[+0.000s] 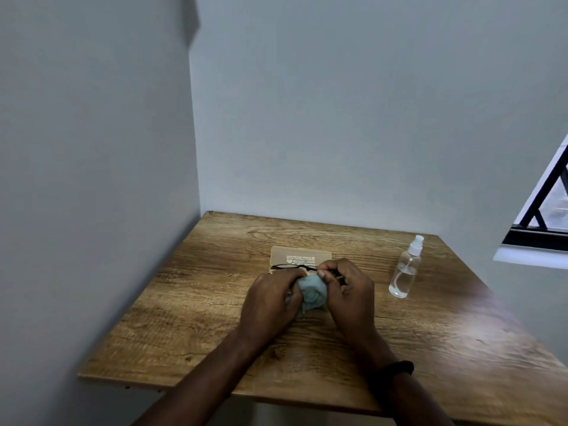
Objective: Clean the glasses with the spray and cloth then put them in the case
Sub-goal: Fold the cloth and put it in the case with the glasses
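Black-framed glasses [290, 266] are held just above the wooden table [196, 302], their left lens showing past my fingers. My left hand [270, 302] and my right hand [349, 290] meet over them, bunching a pale blue cloth [312, 293] around the right part of the frame. My right hand pinches the frame near the cloth. A tan translucent case [302, 253] lies flat just behind the hands, printed text on it. A clear spray bottle [405, 272] with a white nozzle stands to the right, apart from my hands.
The table sits in a corner, with a grey wall [92, 179] close on the left and another behind. A window with black bars [547, 216] is at the right edge. A dark band is on my right wrist [396, 368].
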